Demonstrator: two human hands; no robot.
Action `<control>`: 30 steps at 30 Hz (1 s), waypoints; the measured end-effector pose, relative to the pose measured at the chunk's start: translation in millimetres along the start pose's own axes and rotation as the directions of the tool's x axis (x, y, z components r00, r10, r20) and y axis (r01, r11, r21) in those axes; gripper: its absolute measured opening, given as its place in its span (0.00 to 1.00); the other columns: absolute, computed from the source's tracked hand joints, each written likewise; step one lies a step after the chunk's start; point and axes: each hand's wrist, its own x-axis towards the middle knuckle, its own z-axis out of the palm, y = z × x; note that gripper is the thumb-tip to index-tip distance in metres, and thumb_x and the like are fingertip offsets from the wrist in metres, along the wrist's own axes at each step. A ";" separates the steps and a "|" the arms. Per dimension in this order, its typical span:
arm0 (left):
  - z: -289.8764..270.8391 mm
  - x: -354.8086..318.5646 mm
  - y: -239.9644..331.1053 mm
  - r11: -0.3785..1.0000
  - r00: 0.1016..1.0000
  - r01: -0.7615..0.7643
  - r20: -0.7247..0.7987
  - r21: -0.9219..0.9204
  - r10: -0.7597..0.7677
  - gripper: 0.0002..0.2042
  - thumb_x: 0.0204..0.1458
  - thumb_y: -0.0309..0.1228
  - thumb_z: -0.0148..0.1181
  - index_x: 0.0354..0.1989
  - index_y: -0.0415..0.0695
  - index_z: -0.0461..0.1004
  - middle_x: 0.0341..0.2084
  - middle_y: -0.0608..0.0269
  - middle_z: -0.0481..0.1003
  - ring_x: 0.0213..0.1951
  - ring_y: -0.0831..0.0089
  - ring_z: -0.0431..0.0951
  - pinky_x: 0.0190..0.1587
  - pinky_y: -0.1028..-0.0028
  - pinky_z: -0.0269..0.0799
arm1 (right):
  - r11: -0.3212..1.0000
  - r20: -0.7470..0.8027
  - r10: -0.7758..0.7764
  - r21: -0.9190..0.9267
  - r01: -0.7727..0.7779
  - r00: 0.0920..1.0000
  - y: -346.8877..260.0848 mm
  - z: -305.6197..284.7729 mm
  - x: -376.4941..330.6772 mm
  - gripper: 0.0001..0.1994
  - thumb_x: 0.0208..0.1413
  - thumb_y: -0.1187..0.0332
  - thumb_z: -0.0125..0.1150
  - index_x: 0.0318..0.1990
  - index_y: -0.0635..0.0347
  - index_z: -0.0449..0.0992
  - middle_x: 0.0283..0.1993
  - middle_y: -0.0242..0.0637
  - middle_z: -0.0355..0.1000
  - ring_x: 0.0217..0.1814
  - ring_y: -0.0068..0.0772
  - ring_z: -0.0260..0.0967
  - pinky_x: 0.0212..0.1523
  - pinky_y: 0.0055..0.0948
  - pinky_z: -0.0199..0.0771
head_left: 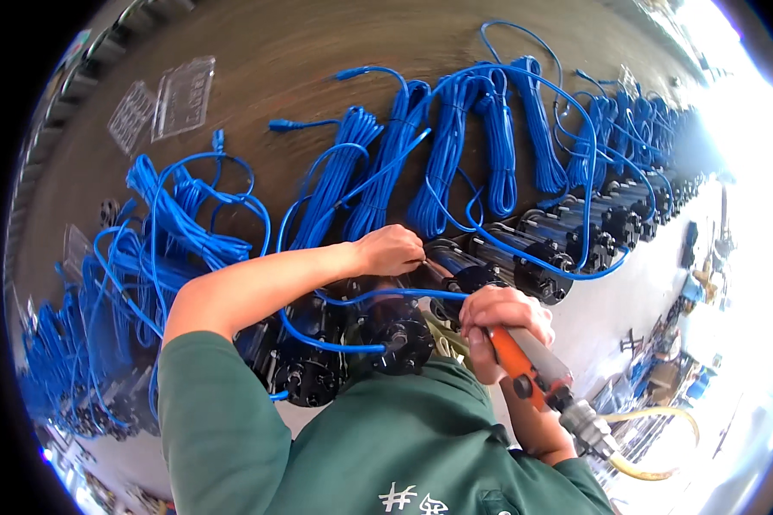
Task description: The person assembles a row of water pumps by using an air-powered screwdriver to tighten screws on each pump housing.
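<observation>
My right hand (508, 324) is wrapped round an orange and grey air screwdriver (524, 365). From its rear fitting runs a yellow air hose (661, 475). A thin shaft (438, 269) extends from the front of the tool toward my left hand (393, 251). The left fingers are closed in a pinch near the shaft's tip, and what they hold is too small to make out. Below them lies a clear cylinder with a black end cap (395, 339), a blue cable (352, 347) leaving its end. A second black-capped cylinder (472, 273) lies just right of my left hand.
More black-capped cylinders (545, 275) line the near table edge. Bundled blue cables (442, 163) lie behind them, with a looser tangle (189, 215) at left. Two clear plastic sheets (183, 99) rest on the brown tabletop (335, 34). One loose cable (588, 154) arches over the row.
</observation>
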 end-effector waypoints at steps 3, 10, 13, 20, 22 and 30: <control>2.4 -1.3 0.7 1.000 0.999 0.014 0.035 0.012 -0.015 0.06 0.46 0.28 0.64 0.27 0.38 0.80 0.27 0.52 0.80 0.34 0.54 0.81 0.39 0.60 0.78 | 0.999 0.038 0.018 -0.036 -0.017 0.999 3.5 0.2 -0.3 0.09 0.47 0.83 0.58 0.38 0.68 0.72 0.29 0.43 0.72 0.26 0.30 0.73 0.31 0.31 0.80; -78.7 46.0 36.7 0.934 0.946 0.115 0.249 0.339 -0.207 0.07 0.47 0.32 0.62 0.27 0.41 0.81 0.25 0.50 0.80 0.33 0.51 0.82 0.38 0.57 0.78 | 0.997 0.068 -0.081 0.007 0.080 0.994 -23.0 -34.5 -2.1 0.15 0.53 0.75 0.62 0.48 0.63 0.68 0.35 0.42 0.70 0.27 0.30 0.70 0.31 0.32 0.77; -136.1 67.6 88.4 0.817 0.984 0.176 -0.076 0.549 -0.161 0.09 0.50 0.33 0.62 0.28 0.39 0.81 0.24 0.50 0.80 0.32 0.53 0.83 0.37 0.58 0.79 | 0.976 -0.145 -0.171 0.112 0.188 0.975 -61.0 -54.3 5.9 0.18 0.50 0.79 0.61 0.49 0.64 0.66 0.32 0.43 0.72 0.24 0.29 0.69 0.30 0.32 0.76; -112.0 99.7 296.4 0.927 0.313 0.366 -0.949 0.084 -0.037 0.04 0.57 0.23 0.59 0.33 0.35 0.78 0.24 0.62 0.77 0.22 0.75 0.74 0.26 0.74 0.69 | 0.837 -0.121 -0.477 0.240 0.492 0.871 -89.8 -139.5 -3.9 0.24 0.50 0.73 0.51 0.57 0.67 0.68 0.39 0.45 0.66 0.24 0.24 0.64 0.29 0.32 0.70; -30.5 79.9 321.8 0.976 0.008 0.184 -0.993 -0.118 -0.122 0.03 0.59 0.23 0.58 0.37 0.36 0.75 0.21 0.64 0.73 0.22 0.77 0.70 0.23 0.75 0.64 | 0.869 -0.055 -0.457 0.186 0.459 0.888 -87.8 -136.1 -24.3 0.20 0.49 0.74 0.52 0.52 0.65 0.67 0.37 0.44 0.65 0.23 0.24 0.64 0.29 0.30 0.71; 206.2 137.0 179.1 -0.081 0.103 -0.966 -0.082 -0.245 -0.991 0.11 0.69 0.32 0.44 0.42 0.38 0.70 0.28 0.57 0.72 0.30 0.66 0.73 0.32 0.70 0.70 | 0.930 0.216 -0.173 0.356 0.088 0.961 -27.1 -151.6 -69.7 0.13 0.54 0.74 0.63 0.45 0.64 0.67 0.38 0.44 0.67 0.27 0.27 0.68 0.31 0.29 0.75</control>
